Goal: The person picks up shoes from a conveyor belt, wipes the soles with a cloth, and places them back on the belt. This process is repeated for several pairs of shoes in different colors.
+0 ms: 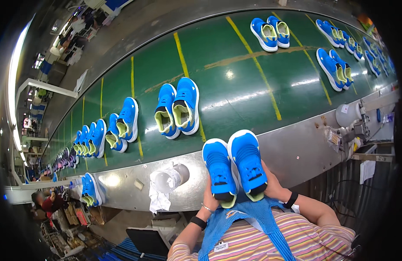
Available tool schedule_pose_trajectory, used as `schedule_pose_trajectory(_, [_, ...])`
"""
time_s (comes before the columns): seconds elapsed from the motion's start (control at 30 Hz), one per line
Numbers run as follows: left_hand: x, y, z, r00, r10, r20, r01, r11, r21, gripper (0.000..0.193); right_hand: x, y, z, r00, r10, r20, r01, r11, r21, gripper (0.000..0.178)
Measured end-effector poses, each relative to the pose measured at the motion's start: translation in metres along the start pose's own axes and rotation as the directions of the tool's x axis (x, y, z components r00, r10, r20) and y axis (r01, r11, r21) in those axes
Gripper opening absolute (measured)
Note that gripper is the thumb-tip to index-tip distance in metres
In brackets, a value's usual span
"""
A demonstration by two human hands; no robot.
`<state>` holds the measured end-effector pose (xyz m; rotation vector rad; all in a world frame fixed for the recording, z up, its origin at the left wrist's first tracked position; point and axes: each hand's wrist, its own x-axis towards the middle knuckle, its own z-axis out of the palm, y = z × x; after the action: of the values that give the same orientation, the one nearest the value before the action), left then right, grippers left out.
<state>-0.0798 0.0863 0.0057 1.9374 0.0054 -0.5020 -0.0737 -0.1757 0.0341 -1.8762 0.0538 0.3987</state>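
A pair of blue sneakers with white soles is held up in front of my chest, toes pointing at the belt. Around the outer side of the left sneaker (218,167), near its heel, my left hand (208,196) is closed. My right hand (273,185) grips the right sneaker (246,154) the same way on its outer side. Both shoes have a black tongue and lime-green lining, and they stand side by side. Most of my fingers are hidden behind the shoes.
Beyond the metal ledge (292,145) runs a green conveyor belt (236,100) with yellow cross lines. Several pairs of blue sneakers (185,106) lie along it. On the ledge are a cup-like container (168,179) with white paper and another pair of sneakers (91,191). Far left, a person (53,204) is visible.
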Motion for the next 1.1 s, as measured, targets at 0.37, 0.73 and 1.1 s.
schedule_pose_trajectory(0.37, [-0.023, -0.009, -0.021, 0.982, 0.059, -0.181, -0.075, 0.994, -0.081, 0.071, -0.025, -0.014, -0.001, 0.978, -0.182, -0.101, 0.158, 0.966, -0.207, 0.073])
schedule_pose_trajectory(0.73, [-0.032, -0.003, -0.041, 0.994, 0.097, -0.051, -0.101, 0.992, -0.081, 0.055, -0.036, -0.016, 0.004, 0.983, -0.183, -0.012, 0.178, 0.968, -0.175, 0.079])
schedule_pose_trajectory(1.1, [0.009, 0.007, -0.044, 0.842, -0.491, 0.223, 0.461, 0.441, -0.77, 0.033, 0.005, -0.025, 0.01, 0.919, 0.28, 0.278, -0.384, 0.796, 0.467, 0.042])
